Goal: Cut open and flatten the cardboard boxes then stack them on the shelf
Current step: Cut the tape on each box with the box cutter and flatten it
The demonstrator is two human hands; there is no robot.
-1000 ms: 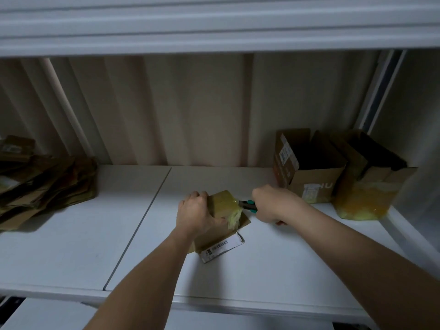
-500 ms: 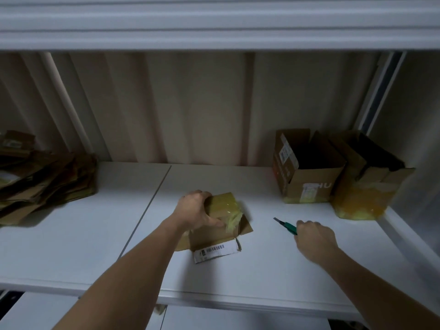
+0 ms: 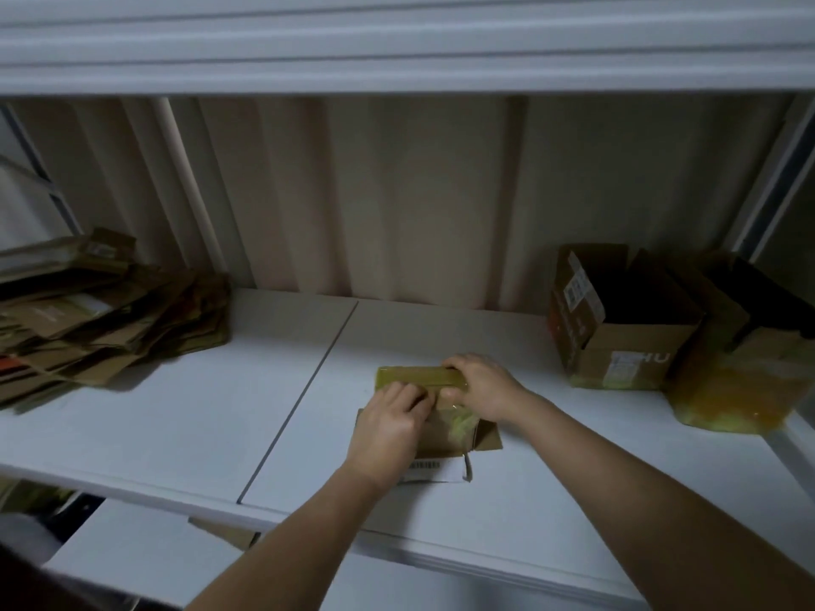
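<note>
While both hands work at the middle of the white shelf (image 3: 176,434), the left hand (image 3: 388,429) lies on the small cardboard box (image 3: 445,427), its fingers curled onto the top surface and pinching at the tape there. Right hand (image 3: 483,385) grips the far, tape-covered flap (image 3: 419,377) of the same box — fingers wrapped over its right end, thumb on the near side. Box sits just right of the shelf's panel seam, a white barcode label (image 3: 434,469) hanging off its near edge. Well apart to the right, against the back wall: an open cardboard box (image 3: 626,341) tilted toward the camera, and beside it a second open box (image 3: 749,372) with yellowish tape on its front. Far left — a loose stack of flattened cardboard (image 3: 101,319) on the shelf.
</note>
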